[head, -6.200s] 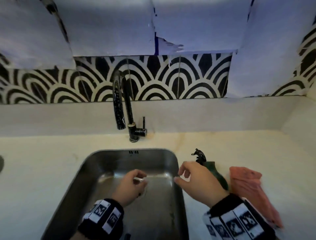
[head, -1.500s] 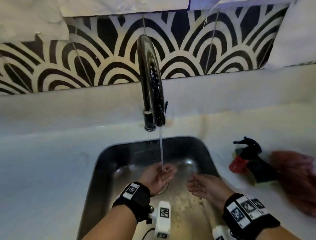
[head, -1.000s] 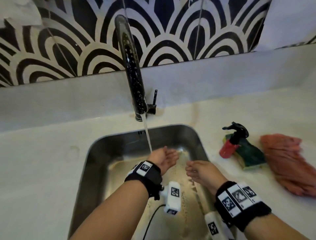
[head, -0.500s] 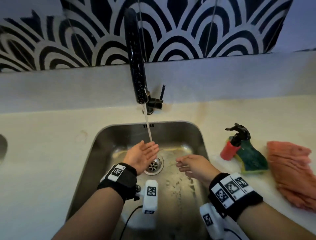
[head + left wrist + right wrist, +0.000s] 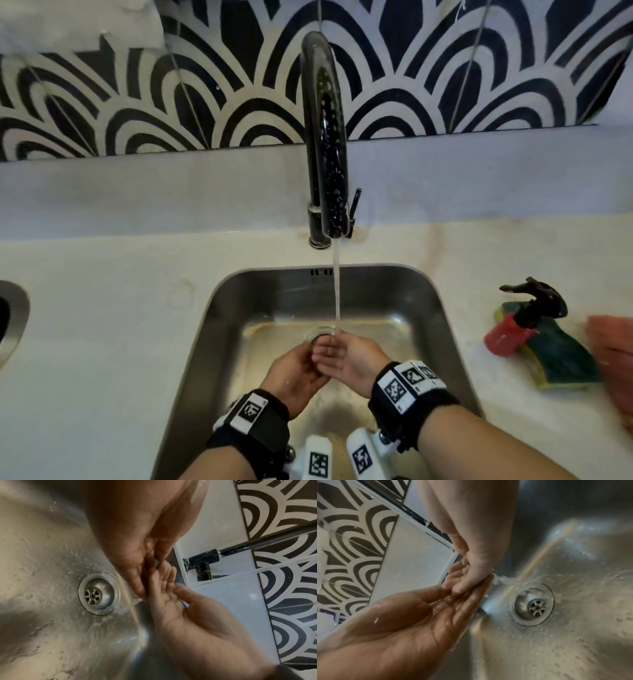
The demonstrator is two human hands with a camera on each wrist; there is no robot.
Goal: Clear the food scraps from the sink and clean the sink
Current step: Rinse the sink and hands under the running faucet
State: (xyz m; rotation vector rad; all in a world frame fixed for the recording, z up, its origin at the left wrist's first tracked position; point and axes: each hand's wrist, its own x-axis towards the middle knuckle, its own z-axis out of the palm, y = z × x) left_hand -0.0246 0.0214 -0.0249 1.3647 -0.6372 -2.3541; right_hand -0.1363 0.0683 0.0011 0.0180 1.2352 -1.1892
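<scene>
The 2 hands, apart a moment ago, now meet under the tap (image 5: 323, 137), left hand (image 5: 294, 373) and right hand (image 5: 349, 359) fingers straight, holding nothing, so the sink (image 5: 424, 308) looks nearly done.

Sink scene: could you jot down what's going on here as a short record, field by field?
tap: black tap, running
water: stream lands on the hands
left hand: left hand, fingers straight, touching the right one
right hand: right hand, palm up, holds nothing
sink: steel sink, wet
drain: drain uncovered
counter, right: spray bottle, sponge, pink cloth
</scene>
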